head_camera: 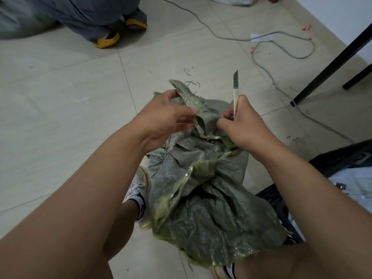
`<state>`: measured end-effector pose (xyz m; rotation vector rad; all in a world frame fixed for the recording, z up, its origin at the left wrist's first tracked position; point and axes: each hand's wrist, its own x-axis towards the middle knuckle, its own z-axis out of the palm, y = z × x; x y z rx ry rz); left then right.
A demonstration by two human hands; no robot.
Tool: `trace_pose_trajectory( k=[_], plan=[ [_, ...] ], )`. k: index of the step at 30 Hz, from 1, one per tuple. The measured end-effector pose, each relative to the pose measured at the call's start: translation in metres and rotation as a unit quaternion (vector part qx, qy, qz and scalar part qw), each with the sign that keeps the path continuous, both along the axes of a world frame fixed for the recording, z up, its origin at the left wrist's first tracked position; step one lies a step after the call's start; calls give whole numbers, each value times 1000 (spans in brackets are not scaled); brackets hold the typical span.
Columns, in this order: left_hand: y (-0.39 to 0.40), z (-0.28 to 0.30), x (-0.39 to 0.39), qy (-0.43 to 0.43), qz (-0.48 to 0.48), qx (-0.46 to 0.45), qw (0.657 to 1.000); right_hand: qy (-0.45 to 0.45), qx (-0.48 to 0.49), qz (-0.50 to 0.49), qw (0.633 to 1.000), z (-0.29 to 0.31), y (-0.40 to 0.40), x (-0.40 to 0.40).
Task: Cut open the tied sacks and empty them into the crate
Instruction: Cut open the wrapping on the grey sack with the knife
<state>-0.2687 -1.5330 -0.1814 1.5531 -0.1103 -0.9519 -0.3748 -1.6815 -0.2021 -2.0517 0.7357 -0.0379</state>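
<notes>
Over the tiled floor (60, 97), the left hand (167, 119) pinches the green sack (201, 188) by its gathered neck. The right hand (245, 125) grips a knife (235, 87), blade up, apparently also pinching the neck.

Speckled grey-green woven sack (201, 190), black crate (279, 208), pale beige floor tiles (60, 109), yellow shoes (106, 41)

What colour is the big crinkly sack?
The woven plastic sack is dull green with yellowish edges, seen in the head view.

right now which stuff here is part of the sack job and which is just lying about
Job: green sack; knife gripped in right hand; left hand pinching the sack's top; black crate.

Lying about: grey cable; paper scraps; black table leg.
</notes>
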Motion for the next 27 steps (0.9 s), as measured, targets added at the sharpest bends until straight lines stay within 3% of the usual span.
trace_pose_trajectory(
  k=[5, 14, 20, 24, 27],
  plan=[
    [-3, 0, -9, -24, -22, 15, 999, 13, -24, -4, 1000, 4, 0, 0],
    [-5, 2, -14, -38, -89, 35, 995, -54, 148, 55, 986, -1, -2, 2],
    [-4, -3, -5, -180, -66, 100, 976, -63, 159, 24, 985, 0, -4, 1],
    [-4, -5, -6, -202, -39, 99, 974, -62, 148, 18, 987, 0, -4, 3],
    [-2, -3, -6, -269, -30, 133, 953, -64, 131, -8, 989, -1, -7, 4]
  ],
)
